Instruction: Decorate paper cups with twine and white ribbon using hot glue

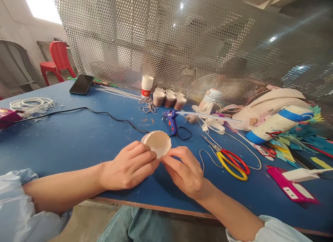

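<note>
Head view: unreadable label, red cup [145, 92]

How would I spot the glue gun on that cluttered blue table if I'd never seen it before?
Start at the blue table and follow the black cable from its left side towards the middle. It ends at the glue gun, standing just beyond the paper cup held in both hands. It is the only blue, pistol-shaped tool there, with a pale stick pointing right towards the red and yellow scissors.
</note>
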`<state>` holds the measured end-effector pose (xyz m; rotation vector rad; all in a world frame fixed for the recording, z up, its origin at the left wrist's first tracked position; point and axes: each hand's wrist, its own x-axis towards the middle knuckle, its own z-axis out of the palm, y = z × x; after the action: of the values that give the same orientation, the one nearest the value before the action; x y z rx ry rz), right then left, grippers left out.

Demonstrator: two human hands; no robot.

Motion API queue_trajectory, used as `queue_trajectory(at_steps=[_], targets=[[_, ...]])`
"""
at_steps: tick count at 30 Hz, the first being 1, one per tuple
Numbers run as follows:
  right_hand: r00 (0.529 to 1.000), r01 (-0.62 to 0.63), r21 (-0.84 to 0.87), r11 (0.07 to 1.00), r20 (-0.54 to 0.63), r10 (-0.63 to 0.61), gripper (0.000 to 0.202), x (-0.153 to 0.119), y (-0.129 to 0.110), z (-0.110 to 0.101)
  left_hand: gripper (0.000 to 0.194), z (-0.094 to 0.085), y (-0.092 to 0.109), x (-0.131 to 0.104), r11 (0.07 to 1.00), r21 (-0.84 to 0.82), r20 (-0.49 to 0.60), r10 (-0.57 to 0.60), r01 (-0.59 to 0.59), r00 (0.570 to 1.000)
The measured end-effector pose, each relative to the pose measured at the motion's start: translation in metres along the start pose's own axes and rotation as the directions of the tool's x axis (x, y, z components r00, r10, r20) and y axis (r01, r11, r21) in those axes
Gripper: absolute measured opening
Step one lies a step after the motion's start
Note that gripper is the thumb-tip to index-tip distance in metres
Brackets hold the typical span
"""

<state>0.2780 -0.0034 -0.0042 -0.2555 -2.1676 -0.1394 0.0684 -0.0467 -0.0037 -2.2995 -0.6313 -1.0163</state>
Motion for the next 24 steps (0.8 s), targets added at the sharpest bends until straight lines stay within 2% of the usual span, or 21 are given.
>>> queue_trajectory(at_steps=[5, 13, 18, 24], targets=[[0.999, -0.039, 0.04, 0.998, 0.002, 0.039, 0.029, 0.004, -0.002, 0.001, 0.007, 0.004, 0.002, 0.001, 0.992, -0.049, 0.024, -0.117, 0.118, 0.993], [0.995, -0.096, 0.098, 0.991, 0.009, 0.095, 0.036, 0.0, 0.003, 0.011, 0.012, 0.009, 0.002, 0.004, 0.916, -0.212, 0.073, -0.333, 0.341, 0.94], [0.985, -0.17, 0.148, 0.974, 0.018, 0.169, 0.041, -0.001, 0.003, 0.015, 0.017, 0.01, 0.001, 0.006, 0.883, -0.233, 0.085, -0.398, 0.407, 0.913], [0.982, -0.19, 0.19, 0.963, 0.019, 0.19, 0.047, -0.001, 0.003, 0.017, 0.017, 0.007, 0.0, 0.008, 0.854, -0.247, 0.112, -0.444, 0.458, 0.889]])
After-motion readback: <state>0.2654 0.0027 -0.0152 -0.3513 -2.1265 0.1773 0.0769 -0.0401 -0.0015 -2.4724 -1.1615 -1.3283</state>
